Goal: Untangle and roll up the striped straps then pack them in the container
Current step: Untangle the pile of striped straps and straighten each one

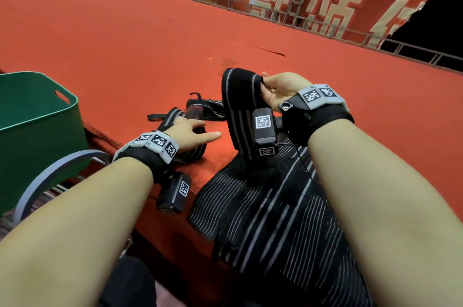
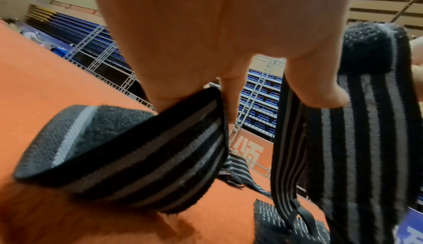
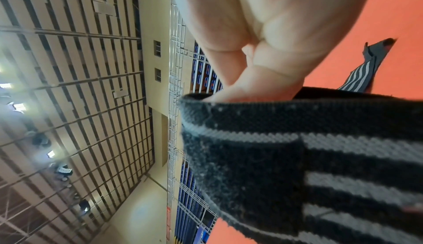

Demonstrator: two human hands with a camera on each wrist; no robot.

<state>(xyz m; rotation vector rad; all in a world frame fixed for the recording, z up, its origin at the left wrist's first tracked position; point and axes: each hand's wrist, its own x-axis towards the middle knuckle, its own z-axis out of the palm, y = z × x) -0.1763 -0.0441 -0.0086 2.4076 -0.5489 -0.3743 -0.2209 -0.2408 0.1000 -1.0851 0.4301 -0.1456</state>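
Note:
My right hand (image 1: 270, 88) pinches the fuzzy end of a black strap with grey stripes (image 1: 238, 91) and holds it lifted off the red surface. The strap hangs down toward a pile of striped straps (image 1: 275, 206) at the near edge. The right wrist view shows fingers (image 3: 251, 78) tucked behind that strap end (image 3: 297, 157). My left hand (image 1: 198, 128) lies with straight fingers on a second striped strap (image 1: 172, 116), which curls in a loop (image 2: 137, 157) on the surface. A third strap (image 1: 208, 108) lies just beyond. The green container (image 1: 37, 143) stands at the left.
The red carpeted platform (image 1: 150, 43) stretches far ahead. A metal railing (image 1: 250, 5) and a red banner (image 1: 325, 5) run along its back edge. A grey curved bar (image 1: 50, 176) sits below the container, off the platform's near edge.

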